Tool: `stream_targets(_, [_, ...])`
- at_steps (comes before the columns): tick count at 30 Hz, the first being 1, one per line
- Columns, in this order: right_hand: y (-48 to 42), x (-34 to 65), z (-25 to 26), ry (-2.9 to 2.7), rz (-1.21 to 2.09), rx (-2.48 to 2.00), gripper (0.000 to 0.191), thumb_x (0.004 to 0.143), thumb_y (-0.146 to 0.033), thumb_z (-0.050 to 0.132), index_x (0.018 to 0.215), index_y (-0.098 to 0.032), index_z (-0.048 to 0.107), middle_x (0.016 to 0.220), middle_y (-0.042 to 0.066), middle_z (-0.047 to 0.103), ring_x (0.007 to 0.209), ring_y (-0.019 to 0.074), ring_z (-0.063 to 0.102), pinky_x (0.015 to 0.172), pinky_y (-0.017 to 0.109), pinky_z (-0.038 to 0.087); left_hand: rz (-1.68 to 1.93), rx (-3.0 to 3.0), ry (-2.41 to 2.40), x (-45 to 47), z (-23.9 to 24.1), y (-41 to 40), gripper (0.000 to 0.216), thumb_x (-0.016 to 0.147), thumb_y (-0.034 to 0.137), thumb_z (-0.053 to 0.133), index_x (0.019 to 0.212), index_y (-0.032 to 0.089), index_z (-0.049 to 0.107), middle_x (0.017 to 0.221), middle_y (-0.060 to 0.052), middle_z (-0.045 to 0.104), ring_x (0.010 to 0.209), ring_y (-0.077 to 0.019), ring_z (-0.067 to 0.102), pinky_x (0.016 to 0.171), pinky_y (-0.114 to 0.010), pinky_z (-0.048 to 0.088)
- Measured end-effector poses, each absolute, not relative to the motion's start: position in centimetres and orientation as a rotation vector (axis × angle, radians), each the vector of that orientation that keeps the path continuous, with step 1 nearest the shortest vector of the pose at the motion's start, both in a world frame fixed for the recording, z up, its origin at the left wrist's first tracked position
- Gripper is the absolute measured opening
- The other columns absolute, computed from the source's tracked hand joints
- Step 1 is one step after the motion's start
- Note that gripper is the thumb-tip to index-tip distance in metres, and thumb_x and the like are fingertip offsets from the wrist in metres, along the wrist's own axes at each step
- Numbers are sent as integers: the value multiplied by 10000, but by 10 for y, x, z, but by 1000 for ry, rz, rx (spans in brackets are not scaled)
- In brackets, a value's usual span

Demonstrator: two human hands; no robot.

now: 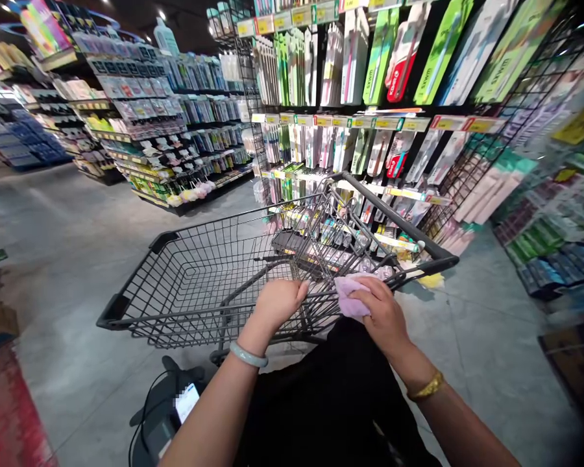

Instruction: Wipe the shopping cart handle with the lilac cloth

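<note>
A dark wire shopping cart (175,237) stands sideways in front of me, its push handle (394,224) to the right. My left hand (279,301) is closed over the near top rail of the basket, with a pale bangle on the wrist; its fingertips are hidden. Further right along the same side, my right hand (384,314) pinches a crumpled lilac cloth (351,293), which lies against the rail near the handle end. A gold bracelet circles that wrist. No goods show in the basket.
Racks of packaged toothbrushes (360,65) rise just behind the cart. More stocked shelves (141,123) stand at the left and right. Below my left arm is a dark device (158,421) with a lit screen and a cable. Grey floor (78,259) surrounds the cart.
</note>
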State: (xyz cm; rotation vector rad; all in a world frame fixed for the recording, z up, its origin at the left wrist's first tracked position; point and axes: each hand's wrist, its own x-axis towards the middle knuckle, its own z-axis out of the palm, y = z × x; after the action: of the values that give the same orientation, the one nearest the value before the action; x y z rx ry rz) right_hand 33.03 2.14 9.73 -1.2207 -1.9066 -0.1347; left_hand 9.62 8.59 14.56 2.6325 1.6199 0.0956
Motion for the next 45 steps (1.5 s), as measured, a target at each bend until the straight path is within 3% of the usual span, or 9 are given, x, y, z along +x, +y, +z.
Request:
stream_targets(4, [11, 312, 63, -1758, -267, -1231, 496, 717, 60, 439, 996, -254, 702, 1213, 51, 598, 1211, 270, 452, 1039, 487, 417, 39, 2744, 1364, 95, 144, 86, 731, 939, 663, 148, 794, 191, 686, 715, -83, 683, 732, -222, 651, 657, -300, 423])
stream_targets(9, [9, 277, 10, -1954, -128, -1236, 526, 672, 91, 413, 920, -258, 718, 1069, 35, 660, 972, 224, 508, 845, 370, 505, -57, 2797, 1378, 95, 138, 90, 579, 926, 639, 316, 843, 203, 688, 751, -79, 695, 739, -233, 655, 647, -302, 434])
stream_targets(13, [10, 277, 24, -1890, 37, -1246, 453, 675, 56, 433, 909, -228, 698, 1078, 69, 584, 1001, 229, 502, 861, 396, 504, -56, 2819, 1380, 96, 137, 91, 520, 933, 592, 340, 841, 208, 679, 750, -71, 695, 742, -238, 659, 638, -309, 441])
stream_targets(21, [23, 277, 39, -1848, -246, -1145, 393, 767, 16, 487, 959, -251, 703, 1120, 83, 510, 1080, 249, 454, 935, 455, 477, -56, 2793, 1438, 95, 145, 87, 319, 895, 487, 467, 936, 234, 657, 799, -52, 701, 788, -243, 661, 652, -307, 441])
stream_targets(25, [20, 276, 13, -1928, -92, -1217, 458, 725, 56, 431, 931, -238, 715, 1080, 84, 544, 1017, 227, 482, 855, 399, 516, -118, 2735, 1553, 62, 151, 83, 563, 899, 682, 326, 959, 227, 653, 778, -68, 691, 761, -246, 656, 661, -309, 439])
stream_targets(29, [25, 274, 39, -1771, -59, -1189, 520, 696, 39, 437, 1031, -251, 708, 1139, 82, 502, 1088, 243, 472, 939, 460, 476, -247, 2613, 1673, 33, 151, 85, 673, 938, 660, 142, 890, 212, 643, 763, -74, 686, 751, -230, 655, 644, -292, 423])
stream_targets(35, [49, 261, 27, -1831, -57, -1145, 482, 728, 45, 475, 970, -280, 735, 1098, 72, 521, 1073, 237, 448, 952, 424, 466, -237, 2630, 1698, 40, 141, 94, 657, 953, 632, 148, 890, 201, 640, 767, -74, 687, 772, -220, 662, 644, -277, 408])
stream_targets(39, [46, 253, -1, -1859, 133, -1240, 557, 627, 80, 431, 957, -252, 733, 1063, 74, 519, 1033, 228, 466, 886, 396, 491, -199, 2652, 1729, 50, 138, 94, 681, 947, 644, 138, 876, 197, 646, 771, -83, 695, 776, -237, 668, 641, -290, 412])
stream_targets(45, [47, 251, 37, -1710, 19, -1124, 504, 680, 28, 467, 1027, -250, 707, 1141, 77, 455, 1117, 248, 441, 971, 452, 440, -148, 2657, 1754, 71, 132, 88, 696, 954, 627, 122, 905, 179, 652, 774, -106, 694, 780, -244, 673, 667, -299, 432])
